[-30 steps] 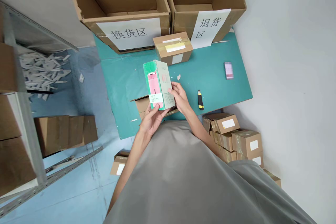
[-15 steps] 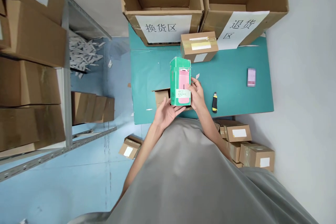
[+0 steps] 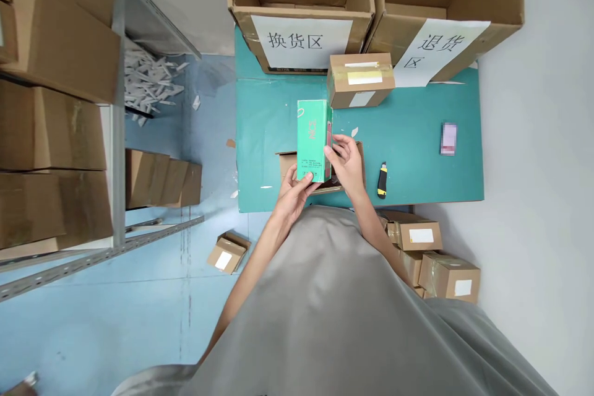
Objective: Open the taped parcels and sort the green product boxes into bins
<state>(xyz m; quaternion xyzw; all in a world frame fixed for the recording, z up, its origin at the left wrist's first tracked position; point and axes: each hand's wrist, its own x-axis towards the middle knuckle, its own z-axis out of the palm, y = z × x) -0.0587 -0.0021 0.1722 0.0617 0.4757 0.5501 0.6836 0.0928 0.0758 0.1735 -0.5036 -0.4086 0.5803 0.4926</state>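
Note:
Both hands hold a green product box (image 3: 313, 139) upright above the near edge of the teal table (image 3: 408, 148). My left hand (image 3: 293, 189) grips its lower end from below and the left. My right hand (image 3: 347, 161) clasps its right side, fingers curled round the edge. A green face with small print faces me; a pink strip shows along its right edge. Under the hands lies an opened brown carton (image 3: 288, 164), partly hidden by them.
A sealed taped carton (image 3: 361, 79) sits further back. Behind it stand two big open cartons with paper labels (image 3: 301, 42) (image 3: 434, 49). A yellow-black utility knife (image 3: 382, 178) and a blurred card (image 3: 448, 138) lie to the right. Small cartons (image 3: 417, 235) are stacked on the floor; shelving (image 3: 55, 111) stands left.
The green box has been turned in my hands: the pink-pictured front swung away to the right and a plain green side now faces me. My head view shifted slightly.

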